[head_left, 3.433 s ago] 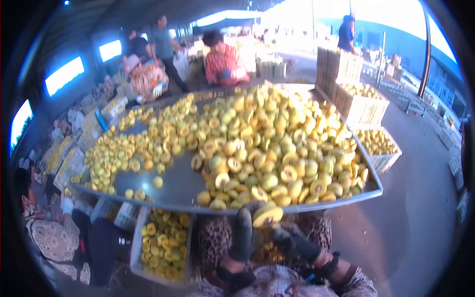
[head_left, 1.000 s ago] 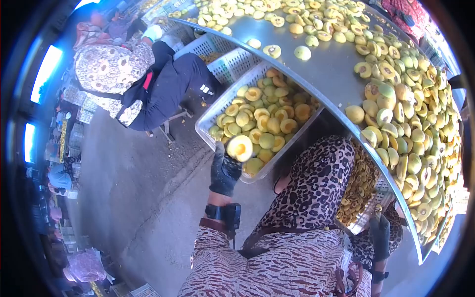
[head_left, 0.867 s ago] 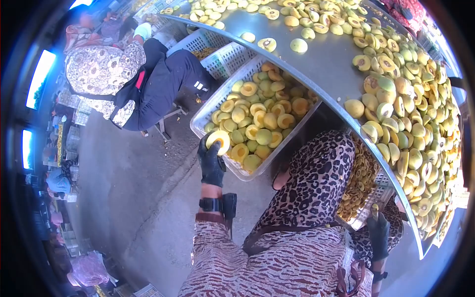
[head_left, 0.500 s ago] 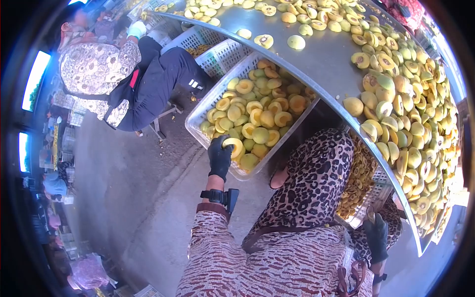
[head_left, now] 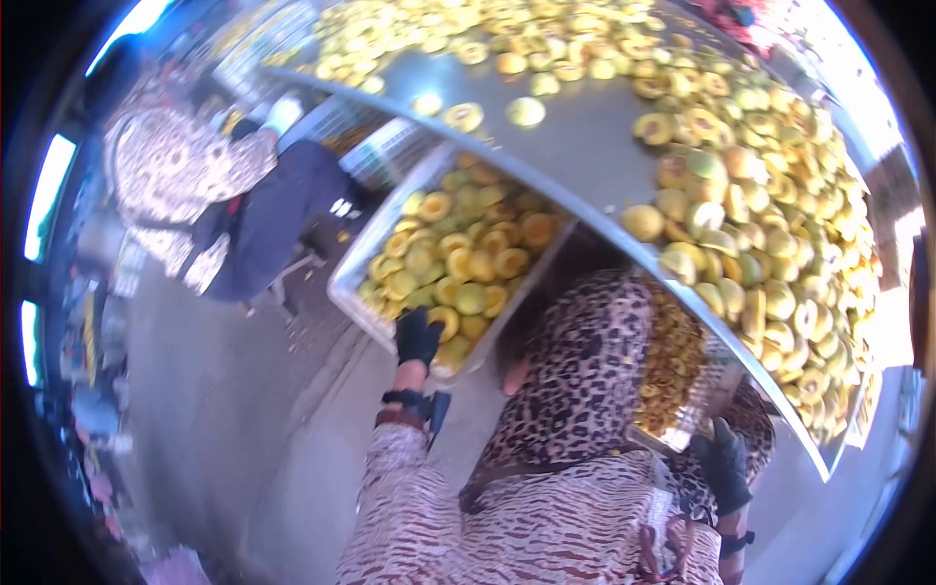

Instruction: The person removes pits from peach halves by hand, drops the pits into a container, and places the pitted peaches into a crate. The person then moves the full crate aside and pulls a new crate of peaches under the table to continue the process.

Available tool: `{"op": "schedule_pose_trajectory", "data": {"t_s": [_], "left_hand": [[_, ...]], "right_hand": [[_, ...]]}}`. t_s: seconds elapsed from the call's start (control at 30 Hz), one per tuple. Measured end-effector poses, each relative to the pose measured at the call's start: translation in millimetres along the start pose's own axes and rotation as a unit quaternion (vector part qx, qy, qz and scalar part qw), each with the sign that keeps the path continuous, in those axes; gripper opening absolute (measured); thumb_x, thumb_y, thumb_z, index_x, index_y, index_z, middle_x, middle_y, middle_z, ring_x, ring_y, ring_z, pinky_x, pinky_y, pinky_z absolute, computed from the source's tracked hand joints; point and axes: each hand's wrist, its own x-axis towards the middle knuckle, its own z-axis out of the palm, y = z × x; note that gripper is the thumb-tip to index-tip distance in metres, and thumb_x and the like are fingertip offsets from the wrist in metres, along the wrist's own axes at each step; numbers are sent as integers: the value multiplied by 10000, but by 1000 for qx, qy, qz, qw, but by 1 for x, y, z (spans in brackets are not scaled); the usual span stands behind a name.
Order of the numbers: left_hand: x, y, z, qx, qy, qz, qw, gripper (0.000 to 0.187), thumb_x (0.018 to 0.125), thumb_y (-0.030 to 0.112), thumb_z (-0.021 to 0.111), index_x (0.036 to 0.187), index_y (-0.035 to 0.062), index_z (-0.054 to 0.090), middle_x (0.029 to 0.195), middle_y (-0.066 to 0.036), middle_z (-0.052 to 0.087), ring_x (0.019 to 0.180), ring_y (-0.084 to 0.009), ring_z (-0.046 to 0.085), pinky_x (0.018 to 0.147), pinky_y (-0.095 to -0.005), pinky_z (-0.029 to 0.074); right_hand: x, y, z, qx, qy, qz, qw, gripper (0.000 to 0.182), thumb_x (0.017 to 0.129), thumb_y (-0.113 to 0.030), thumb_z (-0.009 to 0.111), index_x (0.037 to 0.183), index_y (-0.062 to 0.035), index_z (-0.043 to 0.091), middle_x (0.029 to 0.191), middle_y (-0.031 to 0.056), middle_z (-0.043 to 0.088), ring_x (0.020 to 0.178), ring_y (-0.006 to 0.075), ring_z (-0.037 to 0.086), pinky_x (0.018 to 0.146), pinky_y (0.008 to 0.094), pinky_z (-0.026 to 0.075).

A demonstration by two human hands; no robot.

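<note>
My left hand [head_left: 417,336], in a black glove, is over the near corner of a white plastic crate [head_left: 343,285]. Its fingers look spread, against a yellow fruit half [head_left: 446,322] on top of the pile. The crate is filled with halved yellow-green fruit [head_left: 458,258] that look like peaches or apricots. My right hand [head_left: 723,466], also gloved, is low by my knee, beside a second crate with small yellow-brown pieces [head_left: 671,361]. Its fingers look curled; blur hides what, if anything, is in them.
A metal table [head_left: 575,146] with a raised edge curves over the crates, heaped with fruit halves [head_left: 770,263] on the right. At the left sits a co-worker [head_left: 185,175] in a floral top, beside more crates [head_left: 390,151]. Concrete floor [head_left: 234,390] lies between us.
The view has shifted and blurred. My left hand has let go of the fruit half it held, which now lies in the crate. My right hand stays by my knee.
</note>
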Motion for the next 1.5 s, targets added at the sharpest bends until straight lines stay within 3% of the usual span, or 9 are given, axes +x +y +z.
{"op": "schedule_pose_trajectory", "data": {"t_s": [0.2,0.3,0.5,0.67,0.77,1.03,1.3,1.43,1.5], "left_hand": [[-3,25,27,120,-82,35,989,742,815,343,681,1431,59,379,1485,-207,373,1356,-376,368,1071,-486,351],[14,70,-11,179,-176,4,968,360,818,329,663,1052,55,665,1158,-192,634,1063,-348,616,885,-443,494],[56,225,-97,-194,201,301,912,172,871,152,623,922,0,684,875,-186,670,822,-352,640,758,-422,496],[-15,415,-75,-422,-74,444,787,265,848,192,699,1036,10,659,1015,-209,673,940,-350,660,842,-411,505],[-70,487,-73,-35,-58,458,886,244,780,226,678,943,49,637,859,-140,668,856,-367,642,724,-488,515],[-60,474,-25,-119,47,597,792,429,785,170,680,1182,60,558,954,-156,614,919,-363,592,818,-463,485],[-50,457,-41,-279,-38,567,774,371,753,103,709,1103,6,636,1086,-181,639,1024,-358,609,887,-409,481],[-94,459,-79,-400,-96,576,706,341,744,73,709,1071,8,637,1054,-167,641,988,-320,627,876,-388,492],[-101,458,-84,-376,-67,583,717,319,827,147,680,1107,7,621,1062,-131,646,998,-270,624,897,-363,481]], "right_hand": [[-8,7,5,-16,139,-65,988,198,812,-177,717,877,-73,562,660,170,617,598,393,617,522,459,473],[-1,-12,5,105,224,-49,968,209,815,-188,717,876,-66,559,649,183,616,592,398,620,523,462,477],[11,7,36,27,142,-2,990,216,851,-239,675,878,-61,556,670,209,622,631,422,622,545,488,476],[9,-10,25,183,226,-68,954,226,841,-242,697,876,-75,549,654,194,607,629,417,609,535,482,459],[-6,2,20,202,247,-85,944,245,831,-252,719,935,-67,597,684,198,605,641,415,600,532,460,469],[-28,18,-20,576,255,30,776,163,882,-185,624,818,-36,609,673,-57,534,637,40,473,546,260,398],[62,27,-8,545,286,5,788,82,911,-165,600,928,-86,612,729,-75,537,612,22,471,528,203,380],[53,10,-39,694,189,-44,694,118,934,-160,583,1012,-76,609,780,-62,563,645,33,508,557,189,404],[42,4,-48,594,203,-51,777,164,952,-171,562,1045,-43,606,818,-49,589,675,63,529,587,222,436]]}}
